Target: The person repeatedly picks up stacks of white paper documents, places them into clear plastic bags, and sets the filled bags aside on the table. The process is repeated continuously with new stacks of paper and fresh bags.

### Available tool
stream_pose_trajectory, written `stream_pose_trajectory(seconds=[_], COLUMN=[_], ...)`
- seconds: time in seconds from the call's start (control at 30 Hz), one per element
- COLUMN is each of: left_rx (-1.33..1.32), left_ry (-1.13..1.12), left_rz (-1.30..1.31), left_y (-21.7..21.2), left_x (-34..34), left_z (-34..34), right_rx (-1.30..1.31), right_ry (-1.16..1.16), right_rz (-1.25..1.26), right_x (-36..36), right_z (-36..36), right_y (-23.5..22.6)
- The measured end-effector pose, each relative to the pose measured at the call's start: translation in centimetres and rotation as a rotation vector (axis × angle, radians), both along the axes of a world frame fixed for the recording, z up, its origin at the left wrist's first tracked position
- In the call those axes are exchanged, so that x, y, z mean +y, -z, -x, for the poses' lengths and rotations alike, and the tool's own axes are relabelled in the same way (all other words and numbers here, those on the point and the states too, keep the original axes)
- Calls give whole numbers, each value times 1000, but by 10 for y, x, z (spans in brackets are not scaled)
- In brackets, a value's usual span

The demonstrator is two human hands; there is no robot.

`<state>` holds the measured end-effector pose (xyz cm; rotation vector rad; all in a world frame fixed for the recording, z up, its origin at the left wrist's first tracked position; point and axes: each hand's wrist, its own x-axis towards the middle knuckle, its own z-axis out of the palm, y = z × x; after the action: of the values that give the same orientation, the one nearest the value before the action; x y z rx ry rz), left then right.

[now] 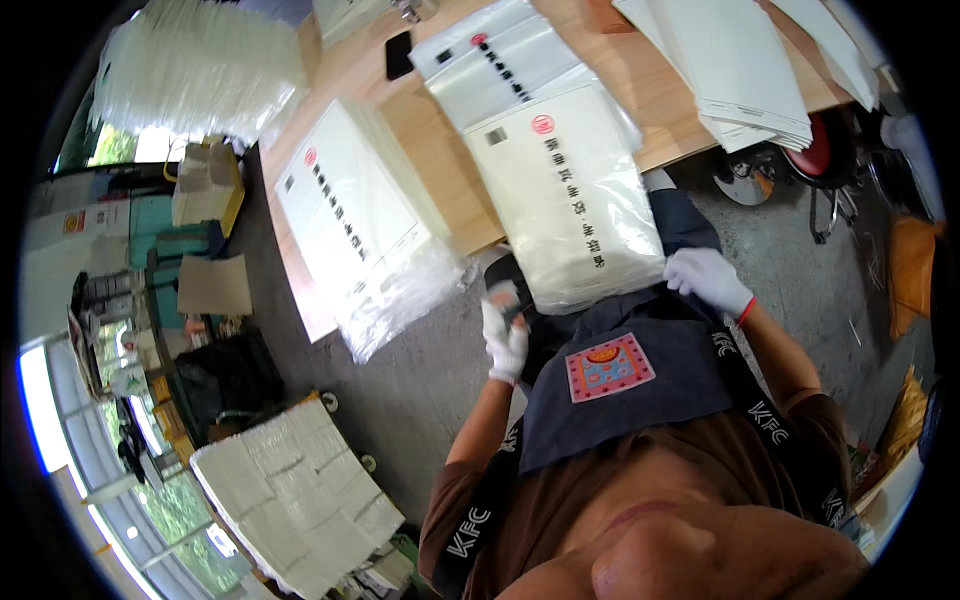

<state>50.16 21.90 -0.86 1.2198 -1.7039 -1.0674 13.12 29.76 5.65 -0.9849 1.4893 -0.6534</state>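
Observation:
A cream printed envelope stack in a clear plastic bag (575, 200) lies partly on the table edge and reaches over my lap. My right hand (708, 280), in a white glove with a red cuff, is closed at the bag's near right corner. To the left of the bag is my left hand (505, 335), in a white glove with bare fingertips showing. It is apart from the bag, and its fingers are smeared by motion. Behind the bag lie flat, clear printed plastic bags (520, 65). Another cream stack (350, 195), its plastic hanging loose at the near end, rests on the left.
The wooden table (420, 130) also carries a black phone (398, 55), a tall pile of plastic-wrapped stacks (200, 75) and white paper sheets (735, 75). At lower left stands a wheeled load of white bundles (290, 490). A red stool (825, 150) is at right.

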Motion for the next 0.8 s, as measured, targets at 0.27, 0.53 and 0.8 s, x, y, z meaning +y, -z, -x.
stream_pose_trajectory(seconds=[0.27,0.53,0.8], left_rx=[56,288,-693], left_ry=[126,-311,-381], left_rz=[-315,-143,-168], left_y=[-16,-178,-114], left_x=[-49,-105,-193], left_z=[53,-48,-230], right_rx=[269,-286,242], right_ry=[107,61,-132], right_rz=[87,182,361], right_x=[-35,-213,-258], right_z=[20,-128,-287], right_y=[133,33,-27])
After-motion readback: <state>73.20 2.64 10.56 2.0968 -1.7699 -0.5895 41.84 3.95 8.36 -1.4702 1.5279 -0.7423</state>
